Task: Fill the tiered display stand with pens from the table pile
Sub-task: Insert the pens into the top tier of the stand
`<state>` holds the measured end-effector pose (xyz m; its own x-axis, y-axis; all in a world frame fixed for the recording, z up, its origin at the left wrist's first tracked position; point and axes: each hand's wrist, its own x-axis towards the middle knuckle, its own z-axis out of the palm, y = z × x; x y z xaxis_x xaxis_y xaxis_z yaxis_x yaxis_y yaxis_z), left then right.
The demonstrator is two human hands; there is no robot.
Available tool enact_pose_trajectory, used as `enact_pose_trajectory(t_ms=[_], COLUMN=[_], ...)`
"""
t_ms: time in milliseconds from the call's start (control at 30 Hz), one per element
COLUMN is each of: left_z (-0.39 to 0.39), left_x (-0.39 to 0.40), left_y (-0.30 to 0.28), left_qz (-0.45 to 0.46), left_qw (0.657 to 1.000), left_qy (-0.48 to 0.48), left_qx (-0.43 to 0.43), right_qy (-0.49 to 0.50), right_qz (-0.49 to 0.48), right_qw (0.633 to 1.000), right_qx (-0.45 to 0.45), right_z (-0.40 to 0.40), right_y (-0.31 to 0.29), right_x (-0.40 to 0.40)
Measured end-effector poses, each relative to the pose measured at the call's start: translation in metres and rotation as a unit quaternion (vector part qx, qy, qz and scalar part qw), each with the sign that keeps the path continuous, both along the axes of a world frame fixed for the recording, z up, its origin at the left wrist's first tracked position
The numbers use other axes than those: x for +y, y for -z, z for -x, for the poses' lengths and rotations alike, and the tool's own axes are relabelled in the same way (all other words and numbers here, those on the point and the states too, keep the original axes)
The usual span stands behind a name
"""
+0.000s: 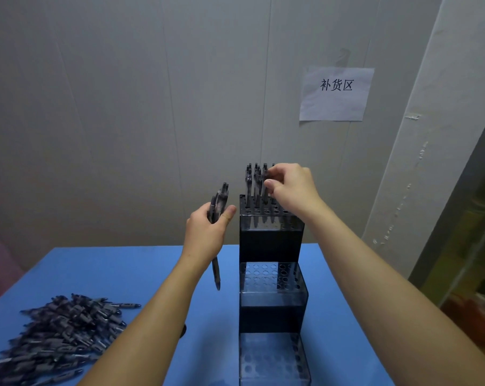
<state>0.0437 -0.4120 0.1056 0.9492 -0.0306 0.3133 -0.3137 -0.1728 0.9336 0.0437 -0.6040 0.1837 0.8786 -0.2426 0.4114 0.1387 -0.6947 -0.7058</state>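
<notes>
Here the right hand (291,190) pinches a pen (265,188) standing in the far top tier of the stand (272,240). Left of the stand, the left hand (208,232) grips a few pens (219,201). The pile (60,335) lies near left on the blue table (152,263).

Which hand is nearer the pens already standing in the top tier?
Right. The right hand pinches a pen among the standing pens; the left hand holds spare pens off to their left.
</notes>
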Motion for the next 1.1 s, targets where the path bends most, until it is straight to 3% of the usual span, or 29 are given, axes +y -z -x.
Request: enact_pose_trajectory(t_ms=[333, 533, 733, 1100], left_z=[0.004, 0.006, 0.011, 0.012], left_x=[0.000, -0.002, -0.015, -0.027], left_y=[-0.002, -0.007, -0.013, -0.020], left_qz=[0.015, -0.010, -0.087, -0.089], left_qw=[1.000, 1.000, 0.994, 0.991], left_qy=[0.013, 0.020, 0.003, -0.004], left_qx=[0.011, -0.009, -0.061, -0.095], right_qy=[0.036, 0.065, -0.029, 0.008], right_qz=[0.014, 0.118, 0.017, -0.023], right_qw=[0.998, 0.987, 0.998, 0.998], right_qx=[0.052, 0.087, 0.054, 0.050], right_z=[0.001, 0.014, 0.044, 0.043], right_y=[0.003, -0.009, -0.028, -0.023], right_x=[0.004, 0.008, 0.037, 0.045])
